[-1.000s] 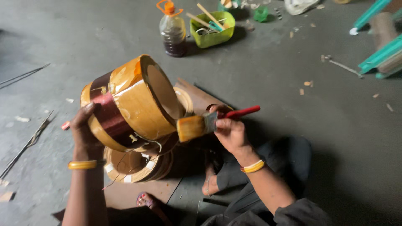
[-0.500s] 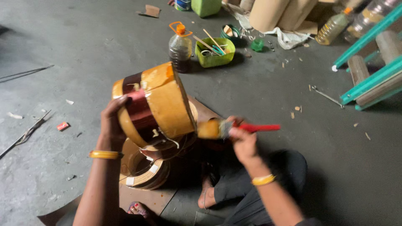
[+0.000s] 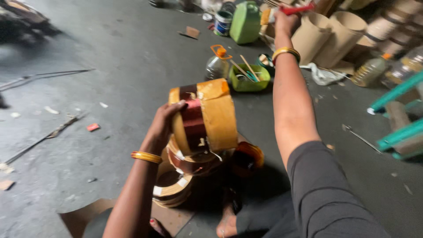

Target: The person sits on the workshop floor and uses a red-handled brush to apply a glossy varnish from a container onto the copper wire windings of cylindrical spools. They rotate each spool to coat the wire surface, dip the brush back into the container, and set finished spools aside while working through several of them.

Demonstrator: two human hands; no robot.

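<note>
My left hand (image 3: 164, 125) grips a round copper wire coil (image 3: 206, 115) wrapped in yellow-brown paper, held on edge above the floor. My right hand (image 3: 284, 18) is stretched far forward, closed on a red-handled brush (image 3: 298, 8); the bristle end is hidden behind the hand near cardboard tubes (image 3: 328, 34). Under the held coil, more wound coils (image 3: 185, 164) lie stacked on a brown cardboard sheet (image 3: 75, 218). My bare foot (image 3: 227, 222) shows at the bottom edge.
A green tub with sticks (image 3: 249, 78), a plastic bottle with orange cap (image 3: 217, 64), a green jug (image 3: 246, 22) and a small can (image 3: 224, 22) stand ahead. Teal frame legs (image 3: 398, 119) are at right. Thin metal rods (image 3: 44, 75) and scraps lie on the grey floor at left.
My right arm has swung from beside the coil to far forward and up with the brush. The view has tilted up. My left hand still holds the coil.
</note>
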